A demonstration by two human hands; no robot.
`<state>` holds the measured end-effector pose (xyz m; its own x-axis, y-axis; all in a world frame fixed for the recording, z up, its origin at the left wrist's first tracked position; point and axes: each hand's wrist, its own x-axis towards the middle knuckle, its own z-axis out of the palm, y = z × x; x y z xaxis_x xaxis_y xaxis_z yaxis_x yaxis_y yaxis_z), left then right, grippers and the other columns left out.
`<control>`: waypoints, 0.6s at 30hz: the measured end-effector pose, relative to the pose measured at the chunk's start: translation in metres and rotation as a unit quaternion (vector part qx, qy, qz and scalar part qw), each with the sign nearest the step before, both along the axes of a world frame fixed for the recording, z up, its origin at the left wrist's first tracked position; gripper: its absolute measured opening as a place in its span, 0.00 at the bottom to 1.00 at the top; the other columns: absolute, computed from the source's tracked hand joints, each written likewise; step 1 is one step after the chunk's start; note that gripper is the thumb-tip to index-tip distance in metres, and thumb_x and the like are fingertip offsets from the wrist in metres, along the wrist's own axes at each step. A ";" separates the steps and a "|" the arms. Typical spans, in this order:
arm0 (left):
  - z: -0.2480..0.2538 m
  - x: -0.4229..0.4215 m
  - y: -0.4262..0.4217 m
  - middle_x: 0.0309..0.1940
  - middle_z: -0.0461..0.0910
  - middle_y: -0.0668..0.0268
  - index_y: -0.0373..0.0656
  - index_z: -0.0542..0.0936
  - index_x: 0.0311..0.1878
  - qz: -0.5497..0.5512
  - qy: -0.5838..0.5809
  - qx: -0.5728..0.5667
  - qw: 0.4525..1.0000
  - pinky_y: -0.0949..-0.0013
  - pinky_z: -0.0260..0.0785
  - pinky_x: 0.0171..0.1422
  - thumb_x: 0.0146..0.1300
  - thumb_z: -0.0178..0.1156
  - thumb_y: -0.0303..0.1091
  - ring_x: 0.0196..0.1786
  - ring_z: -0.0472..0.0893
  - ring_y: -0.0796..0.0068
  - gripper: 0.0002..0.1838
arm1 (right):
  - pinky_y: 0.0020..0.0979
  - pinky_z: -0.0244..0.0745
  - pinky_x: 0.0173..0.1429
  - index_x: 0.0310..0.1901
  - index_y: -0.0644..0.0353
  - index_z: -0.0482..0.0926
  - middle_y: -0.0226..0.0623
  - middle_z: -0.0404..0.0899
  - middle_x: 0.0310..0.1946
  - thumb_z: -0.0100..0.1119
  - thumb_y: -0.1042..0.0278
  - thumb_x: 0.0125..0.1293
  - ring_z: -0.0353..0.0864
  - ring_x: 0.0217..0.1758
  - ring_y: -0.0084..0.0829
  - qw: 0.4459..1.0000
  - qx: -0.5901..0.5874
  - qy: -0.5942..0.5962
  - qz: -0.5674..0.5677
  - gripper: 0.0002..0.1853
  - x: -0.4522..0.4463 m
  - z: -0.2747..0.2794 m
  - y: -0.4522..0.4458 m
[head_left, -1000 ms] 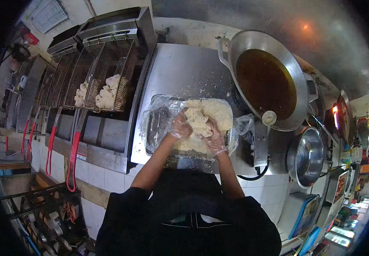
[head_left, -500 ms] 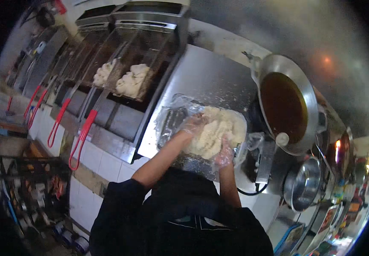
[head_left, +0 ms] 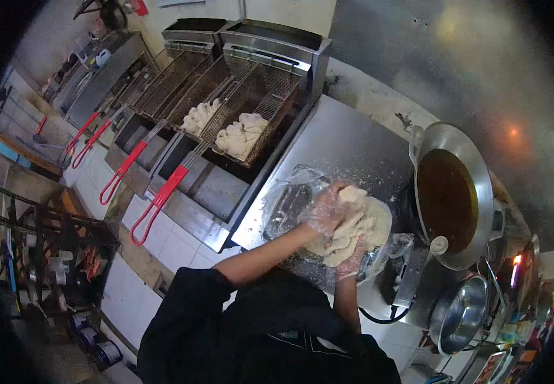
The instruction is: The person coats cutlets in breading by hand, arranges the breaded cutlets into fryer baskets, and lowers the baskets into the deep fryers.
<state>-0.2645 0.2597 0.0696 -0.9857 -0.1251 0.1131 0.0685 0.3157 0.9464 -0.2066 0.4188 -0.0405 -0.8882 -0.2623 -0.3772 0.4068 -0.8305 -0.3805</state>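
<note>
Both my hands wear thin clear plastic gloves and work over a clear plastic tub [head_left: 380,255] of pale flour [head_left: 379,221]. My left hand [head_left: 328,208] is closed round a clump of flour-coated pieces [head_left: 352,225], raised a little above the flour. At the near right side of the clump, my right hand [head_left: 352,261] presses against the same pieces, its fingers curled and partly hidden by them. What lies under the coating cannot be made out. Crumpled clear plastic [head_left: 302,176] covers the left end of the tub.
Left of the steel counter [head_left: 353,137], a fryer holds wire baskets with red handles [head_left: 165,195]; two contain pale coated pieces [head_left: 243,136]. To the right stands a large pan of brown oil [head_left: 446,198]. A steel bowl [head_left: 459,313] sits below it. Flour is scattered behind the tub.
My hands have gathered coated pieces out of the flour and lifted them. The left hand has moved right, toward the right hand. The camera view has shifted, so the scene sits lower and further right.
</note>
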 end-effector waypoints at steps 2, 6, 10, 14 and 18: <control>-0.020 -0.008 0.005 0.51 0.81 0.62 0.45 0.74 0.59 0.000 0.115 0.061 0.992 0.62 0.74 0.58 0.59 0.69 0.31 0.53 0.81 0.62 0.25 | 0.50 0.81 0.45 0.68 0.51 0.64 0.40 0.75 0.57 0.53 0.39 0.69 0.79 0.52 0.43 0.999 0.028 0.030 0.000 0.34 -0.001 -0.005 0.001; 0.046 -0.002 -0.047 0.58 0.77 0.63 0.41 0.73 0.59 -0.068 0.099 0.402 0.908 0.67 0.73 0.61 0.60 0.68 0.29 0.59 0.76 0.67 0.25 | 0.50 0.81 0.46 0.68 0.54 0.64 0.41 0.76 0.56 0.54 0.43 0.70 0.80 0.51 0.44 0.991 0.117 0.061 0.016 0.32 -0.007 -0.014 0.002; 0.165 -0.026 -0.177 0.46 0.83 0.58 0.44 0.76 0.58 0.171 0.097 -0.177 0.964 0.61 0.77 0.51 0.61 0.65 0.44 0.47 0.83 0.63 0.25 | 0.50 0.79 0.54 0.67 0.64 0.64 0.41 0.78 0.55 0.60 0.54 0.67 0.79 0.56 0.44 0.937 0.302 0.169 0.041 0.33 -0.014 -0.089 0.046; 0.202 -0.085 -0.297 0.45 0.85 0.57 0.50 0.78 0.59 0.205 0.079 -0.361 0.906 0.60 0.75 0.54 0.61 0.65 0.42 0.49 0.84 0.62 0.22 | 0.51 0.75 0.63 0.68 0.72 0.60 0.44 0.78 0.56 0.62 0.62 0.62 0.77 0.61 0.47 0.890 0.335 0.271 0.148 0.37 -0.011 -0.122 0.071; 0.084 -0.186 -0.432 0.54 0.82 0.57 0.52 0.78 0.61 0.249 -0.058 -0.487 0.835 0.59 0.73 0.59 0.63 0.62 0.40 0.55 0.81 0.56 0.22 | 0.54 0.72 0.67 0.71 0.69 0.54 0.56 0.75 0.56 0.63 0.67 0.59 0.74 0.63 0.53 0.972 0.178 0.113 0.107 0.41 -0.012 -0.105 0.048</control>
<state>-0.4503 -0.1720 0.1536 -0.8506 -0.4262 0.3079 -0.3741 0.9021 0.2150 -0.2183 0.4670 -0.1456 -0.8988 -0.3382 -0.2788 0.4274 -0.5354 -0.7285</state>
